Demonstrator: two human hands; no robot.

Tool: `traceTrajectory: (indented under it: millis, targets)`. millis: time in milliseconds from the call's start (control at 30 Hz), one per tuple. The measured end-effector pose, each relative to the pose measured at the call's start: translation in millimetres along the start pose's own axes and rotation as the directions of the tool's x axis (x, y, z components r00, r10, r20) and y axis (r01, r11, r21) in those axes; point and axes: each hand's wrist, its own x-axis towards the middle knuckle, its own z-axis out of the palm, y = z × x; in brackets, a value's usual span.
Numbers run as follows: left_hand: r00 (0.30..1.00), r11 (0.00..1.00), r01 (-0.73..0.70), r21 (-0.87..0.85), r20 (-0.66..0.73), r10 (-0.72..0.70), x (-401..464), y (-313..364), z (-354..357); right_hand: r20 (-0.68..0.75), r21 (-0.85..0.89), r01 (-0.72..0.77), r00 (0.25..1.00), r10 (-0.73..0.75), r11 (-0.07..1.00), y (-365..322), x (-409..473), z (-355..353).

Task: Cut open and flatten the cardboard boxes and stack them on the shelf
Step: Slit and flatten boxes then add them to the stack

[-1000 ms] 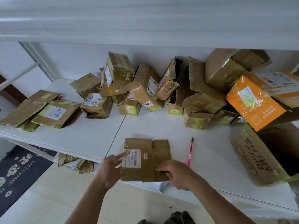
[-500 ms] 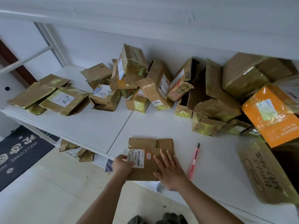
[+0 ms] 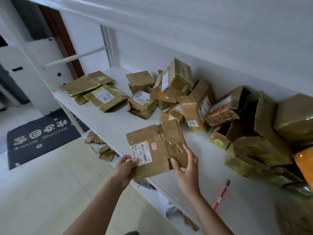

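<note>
Cardboard flat pinched in my left hand at its label, right hand gripping its edge, above the shelf

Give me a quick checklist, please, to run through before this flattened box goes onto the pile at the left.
1. Flattened box held by both hands: left hand at the label edge, right hand at the near edge: ok.
2. Box fully flat: ok, slightly creased.
3. Flat pile on the shelf reachable: ok.
4. Pink cutter lying clear of the hands: ok.
5. Cutter blade retracted: cannot tell.
</note>
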Motion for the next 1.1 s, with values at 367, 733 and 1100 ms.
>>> traceTrajectory:
  millis: [367,733,1100]
  targets:
    - [0.992,0.992,-0.125,-0.032,0.003,0.125,47,100,-85,0.055,-0.220,0.241,0.970,-0.235,0.945,-108,93,125]
    - [0.981,0.994,-0.105,-0.040,-0.171,0.097,229,254,-130,0.352,-0.601,0.348,0.923,-0.153,0.720,-149,220,334]
    - [0.759,0.083,-0.259,0.962,0.150,0.633,308,248,-156,0.509,-0.798,0.332,0.818,0.268,0.503,-79,300,411]
